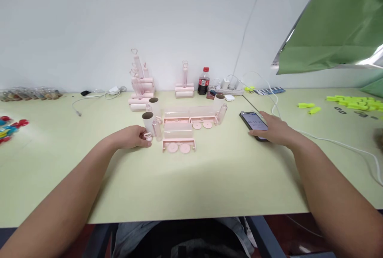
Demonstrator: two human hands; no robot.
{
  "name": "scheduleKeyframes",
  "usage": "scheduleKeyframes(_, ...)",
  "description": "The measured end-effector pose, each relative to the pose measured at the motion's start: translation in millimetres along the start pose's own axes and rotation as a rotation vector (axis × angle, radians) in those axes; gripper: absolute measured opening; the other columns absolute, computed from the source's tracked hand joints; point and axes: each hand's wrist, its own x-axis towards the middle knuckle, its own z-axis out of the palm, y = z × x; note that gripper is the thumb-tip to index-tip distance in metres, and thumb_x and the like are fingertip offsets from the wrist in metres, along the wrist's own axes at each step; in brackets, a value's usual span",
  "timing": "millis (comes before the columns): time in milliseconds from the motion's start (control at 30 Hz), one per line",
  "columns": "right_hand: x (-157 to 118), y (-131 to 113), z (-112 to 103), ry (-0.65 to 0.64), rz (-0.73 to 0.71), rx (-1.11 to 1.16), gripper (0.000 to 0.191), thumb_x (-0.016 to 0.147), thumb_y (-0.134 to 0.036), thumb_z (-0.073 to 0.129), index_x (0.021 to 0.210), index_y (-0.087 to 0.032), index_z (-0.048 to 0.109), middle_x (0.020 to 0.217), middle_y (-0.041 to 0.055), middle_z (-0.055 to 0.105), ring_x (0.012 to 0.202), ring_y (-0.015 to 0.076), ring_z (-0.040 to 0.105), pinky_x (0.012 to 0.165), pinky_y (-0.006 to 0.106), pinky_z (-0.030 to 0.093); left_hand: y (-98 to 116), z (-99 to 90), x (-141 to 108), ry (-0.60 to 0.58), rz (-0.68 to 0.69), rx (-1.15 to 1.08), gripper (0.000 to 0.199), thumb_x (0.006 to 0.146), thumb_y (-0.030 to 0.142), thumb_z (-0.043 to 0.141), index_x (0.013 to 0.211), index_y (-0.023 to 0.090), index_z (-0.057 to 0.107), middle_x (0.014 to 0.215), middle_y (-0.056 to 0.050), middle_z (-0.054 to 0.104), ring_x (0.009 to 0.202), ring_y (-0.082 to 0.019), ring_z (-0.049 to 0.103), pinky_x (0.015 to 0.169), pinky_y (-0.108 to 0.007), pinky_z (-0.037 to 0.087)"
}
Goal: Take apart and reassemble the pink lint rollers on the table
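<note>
My left hand [133,136] has its fingertips closed around a small pink heart-topped piece [148,136] on the table. Just beyond it stand a white paper roll [148,124] and a clear pink tube [157,130]. To their right lie a clear pink cover [178,131], a pink tray part [179,142] and two pink discs [184,148]. My right hand [273,129] grips the near right side of a black phone [254,125] lying on the table, its lit screen showing a timer. More pink housings [204,119] and another roll [219,101] sit behind.
Along the wall stand pink assembled pieces [142,90], a cola bottle [204,81] and a power strip [230,90]. A white cable [338,141] crosses the right side. Yellow-green parts [359,101] lie far right, red and blue pieces [12,129] far left.
</note>
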Motion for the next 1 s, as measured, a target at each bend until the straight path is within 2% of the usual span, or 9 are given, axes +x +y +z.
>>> scheduleKeyframes(100, -13.0, -19.6, -17.1, 0.143, 0.022, 0.069, 0.077, 0.078, -0.058, 0.058, 0.142, -0.019, 0.04, 0.141, 0.0257, 0.046, 0.126, 0.0534, 0.041, 0.094, 0.062, 0.041, 1.9, 0.5, -0.9, -0.016, -0.002, 0.013, 0.04, 0.061, 0.054, 0.068, 0.069, 0.021, 0.046, 0.069, 0.0, 0.052, 0.061, -0.016, 0.048, 0.059, -0.026, 0.032)
scheduleKeyframes(200, -37.1, -57.7, -36.1, 0.277, -0.074, 0.195, 0.052, 0.084, -0.052, 0.055, 0.129, -0.027, 0.051, 0.13, 0.0194, 0.056, 0.109, 0.0425, 0.057, 0.085, 0.054, 0.048, 4.6, 0.5, -2.3, -0.022, -0.014, 0.023, 0.038, 0.062, 0.051, 0.068, 0.069, 0.021, 0.046, 0.069, 0.001, 0.052, 0.06, -0.015, 0.046, 0.058, -0.026, 0.031)
scheduleKeyframes(267, -55.0, -86.0, -45.6, 0.257, -0.224, 0.244, 0.041, 0.082, -0.051, 0.057, 0.116, -0.027, 0.059, 0.119, 0.0127, 0.063, 0.094, 0.0334, 0.063, 0.079, 0.047, 0.051, 5.3, -1.1, -3.9, -0.025, -0.024, 0.034, 0.038, 0.061, 0.051, 0.069, 0.069, 0.021, 0.047, 0.068, 0.001, 0.052, 0.059, -0.014, 0.045, 0.057, -0.026, 0.031)
scheduleKeyframes(367, -73.9, -122.5, -55.2, 0.075, -0.51, 0.269, 0.03, 0.083, -0.05, 0.057, 0.104, -0.029, 0.065, 0.102, 0.005, 0.069, 0.08, 0.0242, 0.065, 0.067, 0.037, 0.052, 3.4, -7.0, -8.0, -0.075, -0.059, 0.031, 0.041, 0.06, 0.053, 0.07, 0.068, 0.021, 0.046, 0.066, 0.001, 0.052, 0.057, -0.014, 0.044, 0.055, -0.026, 0.031)
scheduleKeyframes(467, -73.9, -147.1, -60.8, 0.047, -0.588, 0.279, 0.024, 0.086, -0.045, 0.054, 0.099, -0.03, 0.067, 0.092, 0.0022, 0.071, 0.073, 0.0202, 0.064, 0.06, 0.032, 0.05, -0.4, -15.8, -14.2, -0.133, -0.098, -0.017, 0.046, 0.06, 0.058, 0.07, 0.067, 0.021, 0.043, 0.065, 0.001, 0.049, 0.056, -0.014, 0.044, 0.052, -0.027, 0.032)
scheduleKeyframes(633, -33.9, -164.5, -61.5, 0.368, -0.389, 0.479, 0.024, 0.084, -0.034, 0.053, 0.099, -0.024, 0.069, 0.083, 0.0031, 0.069, 0.067, 0.0182, 0.06, 0.061, 0.032, 0.049, -7.0, -27.2, -21.4, -0.022, -0.076, -0.045, 0.051, 0.062, 0.064, 0.067, 0.066, 0.022, 0.04, 0.065, 0.001, 0.045, 0.055, -0.014, 0.044, 0.051, -0.027, 0.031)
scheduleKeyframes(700, -9.2, -168.8, -61.4, 0.401, -0.352, 0.509, 0.025, 0.082, -0.031, 0.053, 0.099, -0.023, 0.069, 0.088, 0.005, 0.07, 0.073, 0.0202, 0.062, 0.067, 0.034, 0.05, -9.1, -28.3, -21.8, -0.051, -0.073, -0.037, 0.051, 0.06, 0.062, 0.069, 0.066, 0.021, 0.04, 0.065, 0.001, 0.045, 0.055, -0.013, 0.042, 0.052, -0.027, 0.031)
scheduleKeyframes(833, 48.0, -186.6, -62.2, 0.327, -0.349, 0.418, 0.031, 0.079, -0.025, 0.054, 0.104, -0.019, 0.07, 0.101, 0.0093, 0.071, 0.087, 0.025, 0.064, 0.079, 0.039, 0.051, -8.1, -25.0, -21.5, -0.148, -0.092, 0.04, 0.046, 0.058, 0.058, 0.072, 0.065, 0.021, 0.045, 0.065, 0.0, 0.049, 0.054, -0.013, 0.041, 0.053, -0.027, 0.029)
scheduleKeyframes(1000, 108.1, -228.5, -47.2, 0.017, -0.515, 0.184, 0.053, 0.083, -0.023, 0.05, 0.137, -0.019, 0.054, 0.138, 0.0112, 0.057, 0.114, 0.0282, 0.059, 0.095, 0.04, 0.048, 3.8, -21.2, -29.3, -0.21, -0.052, 0.082, 0.043, 0.059, 0.055, 0.072, 0.063, 0.021, 0.046, 0.061, 0.001, 0.05, 0.053, -0.013, 0.04, 0.053, -0.027, 0.028)
